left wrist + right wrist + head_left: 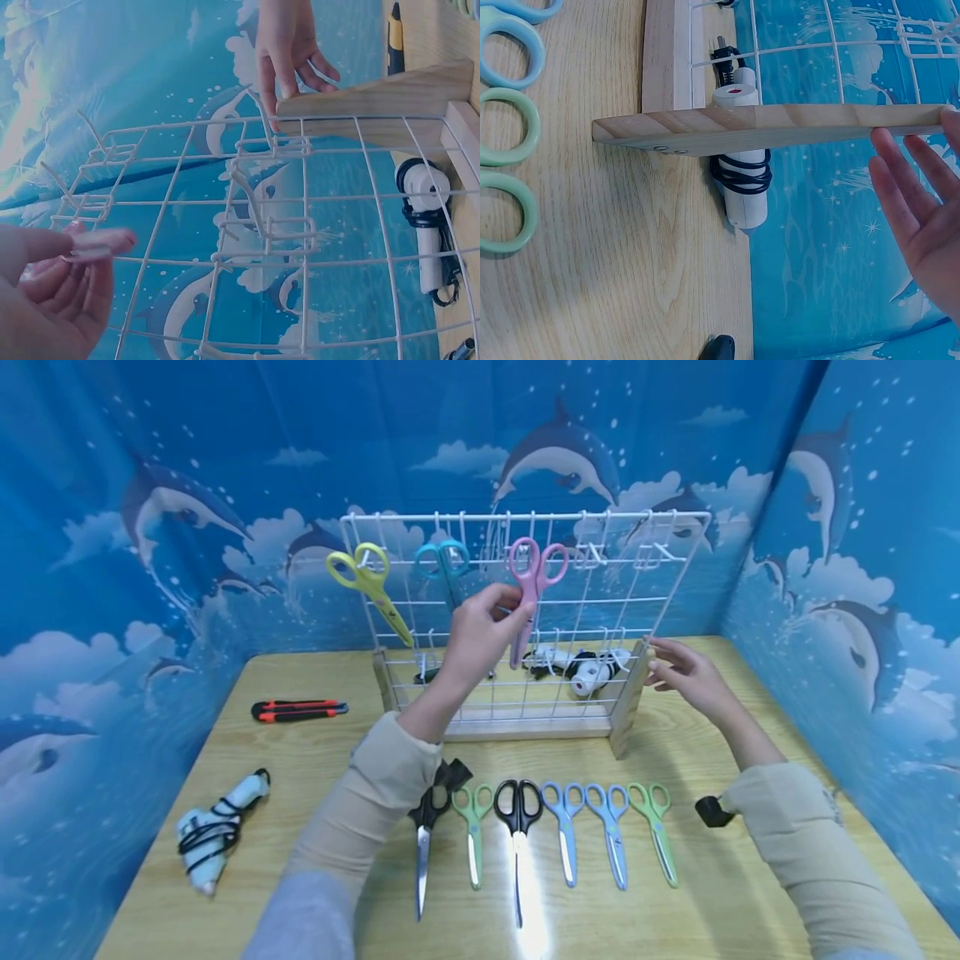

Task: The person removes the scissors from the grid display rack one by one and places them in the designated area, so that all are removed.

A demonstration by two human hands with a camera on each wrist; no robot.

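Observation:
My left hand (483,631) pinches the blades of the pink scissors (534,578), which stand handles up at a top-row hook of the white wire rack (465,724). In the left wrist view the scissors' blade end (105,241) shows between my thumb and fingers. My right hand (690,675) rests its fairly straight fingertips against the rack's right wooden side piece (780,124). To the left on the same row hang yellow scissors (371,581) and teal scissors (442,560).
In front of the rack lies a row of scissors, among them black scissors (517,810) and blue scissors (567,827). A red-black utility knife (296,710) and a cord-wrapped pale tool (213,839) lie left. Behind the mesh is a white corded tool (592,675).

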